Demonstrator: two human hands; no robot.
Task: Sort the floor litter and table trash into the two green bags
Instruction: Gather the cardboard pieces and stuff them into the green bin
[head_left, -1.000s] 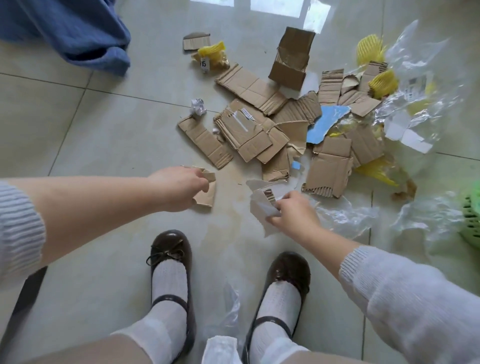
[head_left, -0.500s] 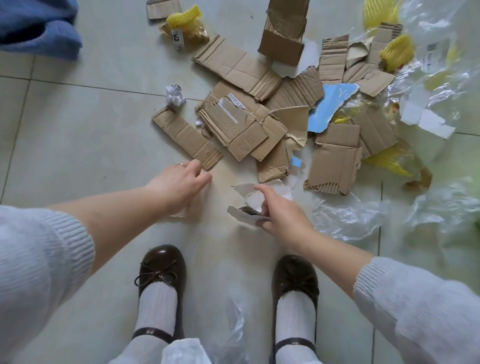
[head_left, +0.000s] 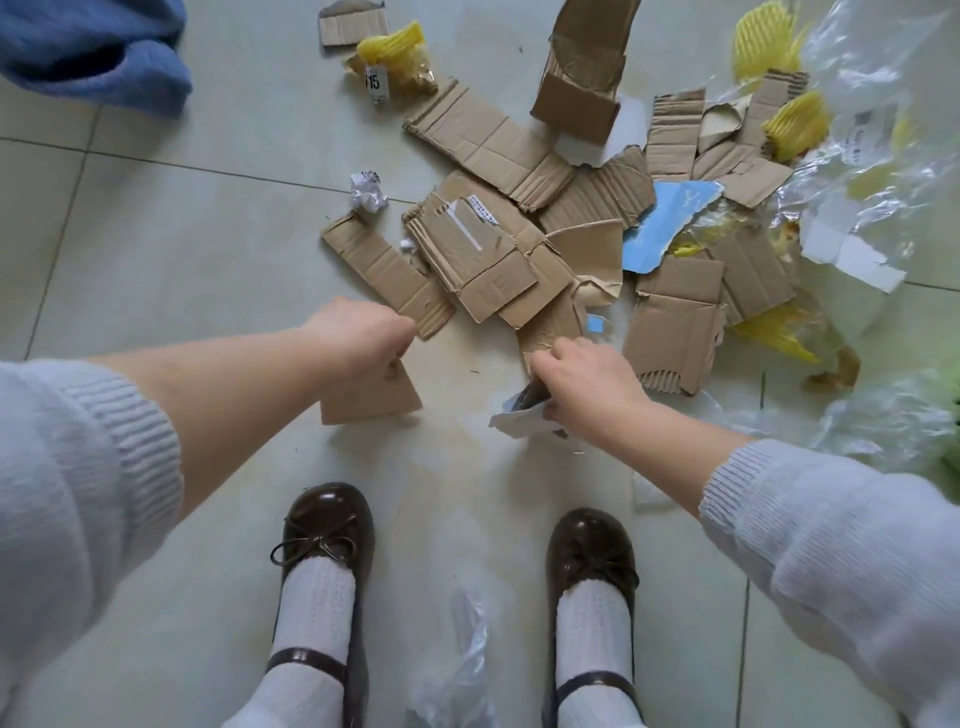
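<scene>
The person stood over a pale tiled floor (head_left: 171, 270), both arms reaching down toward a spread of litter. The left hand (head_left: 358, 332) was closed in a loose fist, its fingers pinching the top edge of a small cardboard piece (head_left: 371, 397) that hung below the hand, just above the floor. The right hand (head_left: 582, 384) had its fingers curled and pressed together around a bunch of torn white paper scraps (head_left: 519, 418), with something darker tucked in among them that I could not make out.

Just beyond both hands lay the main heap of torn corrugated cardboard (head_left: 478, 265), pieces overlapping one another. A long cardboard strip (head_left: 384, 273) lay at its left edge, its near end close to the left hand. A crumpled paper ball (head_left: 368, 191) sat just beside the strip's far end. A torn blue paper sheet (head_left: 665, 223) lay among the cardboard to the right. Farther off stood a torn open cardboard box (head_left: 584, 78), and left of it a yellow foam net with a price tag (head_left: 392, 57). Crinkled clear plastic film (head_left: 878, 171) covered the right side, with more yellow foam netting (head_left: 795, 122) under and around it. A green bag (head_left: 948, 415) showed only at the right edge. A blue cloth (head_left: 93, 57) lay at the upper left. Brown shoes (head_left: 327, 540) stood on the floor, a bit of clear plastic (head_left: 462, 670) between them.
</scene>
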